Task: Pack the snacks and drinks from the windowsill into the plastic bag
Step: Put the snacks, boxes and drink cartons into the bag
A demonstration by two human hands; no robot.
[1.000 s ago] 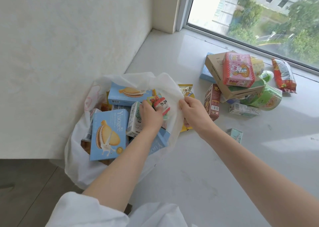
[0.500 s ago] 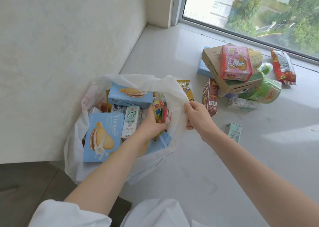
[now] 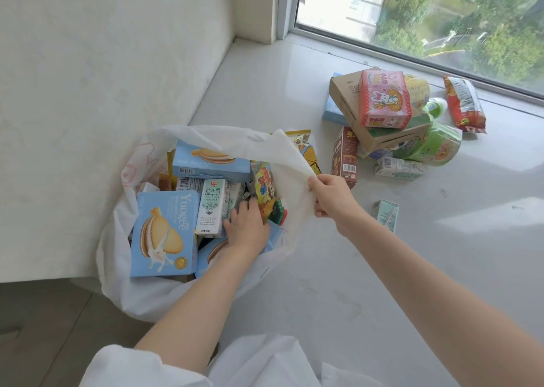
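The white plastic bag (image 3: pixel 164 295) sits at the windowsill's (image 3: pixel 368 268) edge, around eight o'clock in the view, already stuffed with blue cookie boxes (image 3: pixel 163 233), a milk carton (image 3: pixel 212 207) and a colourful snack packet (image 3: pixel 265 186). The right hand (image 3: pixel 331 195) pinches the bag's rim at its three o'clock side, pulling it open. The left hand (image 3: pixel 247 227) is down inside the bag, resting on the goods beside the milk carton; its fingertips are buried among the packs, so whether they grip anything I cannot tell. Still on the sill, toward one o'clock, lie a cardboard box (image 3: pixel 350 103) topped by a pink rabbit-print box (image 3: pixel 382 99), a green cup (image 3: pixel 438 145), a red snack bag (image 3: pixel 463 103), a brown box (image 3: pixel 344 154) and two small drink cartons (image 3: pixel 386 214).
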